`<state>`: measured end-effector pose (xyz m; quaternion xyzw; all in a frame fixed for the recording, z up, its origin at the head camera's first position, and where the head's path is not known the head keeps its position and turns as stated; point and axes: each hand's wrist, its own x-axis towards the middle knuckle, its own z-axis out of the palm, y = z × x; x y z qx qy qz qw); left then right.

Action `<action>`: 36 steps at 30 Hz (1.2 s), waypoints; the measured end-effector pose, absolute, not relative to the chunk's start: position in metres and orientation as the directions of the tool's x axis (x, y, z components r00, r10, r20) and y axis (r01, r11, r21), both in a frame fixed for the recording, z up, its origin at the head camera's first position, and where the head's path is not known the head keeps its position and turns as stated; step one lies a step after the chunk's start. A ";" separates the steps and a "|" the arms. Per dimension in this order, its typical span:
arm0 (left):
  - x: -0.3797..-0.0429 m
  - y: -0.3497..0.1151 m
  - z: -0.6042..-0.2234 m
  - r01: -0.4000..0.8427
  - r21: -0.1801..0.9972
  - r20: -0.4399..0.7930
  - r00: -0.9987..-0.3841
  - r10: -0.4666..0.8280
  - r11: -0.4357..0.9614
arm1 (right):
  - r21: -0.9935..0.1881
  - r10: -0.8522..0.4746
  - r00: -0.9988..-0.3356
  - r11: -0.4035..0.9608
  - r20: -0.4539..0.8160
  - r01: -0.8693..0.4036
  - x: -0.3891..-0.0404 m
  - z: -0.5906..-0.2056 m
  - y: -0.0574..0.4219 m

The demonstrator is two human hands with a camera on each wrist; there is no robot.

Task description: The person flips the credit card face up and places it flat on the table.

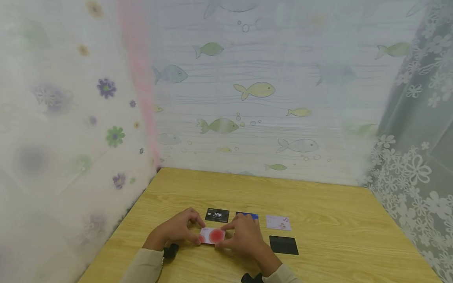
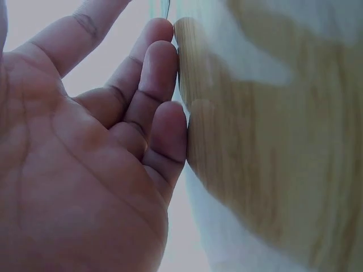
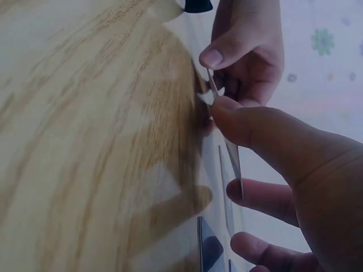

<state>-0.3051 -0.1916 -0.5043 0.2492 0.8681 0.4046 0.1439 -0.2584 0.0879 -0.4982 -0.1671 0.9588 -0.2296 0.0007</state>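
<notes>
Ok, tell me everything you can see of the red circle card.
The card is thin, rectangular and plastic-looking, white with a large red circle toward the right, a smaller red patch lower left and faint, unreadable print. The left hand and right hand pinch its ends, patterned side up, nearer the wearer than the black Vip card.

Plain beige long sleeves (image 1: 144, 264), two small black wrist-worn devices (image 1: 171, 250), bare fingers (image 2: 160, 71)
</notes>
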 end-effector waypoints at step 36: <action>-0.297 -0.186 -0.500 0.214 0.815 -0.099 -0.864 0.493 0.539 | -0.371 -0.301 -0.950 0.875 0.084 -0.311 -0.259 -0.505 0.086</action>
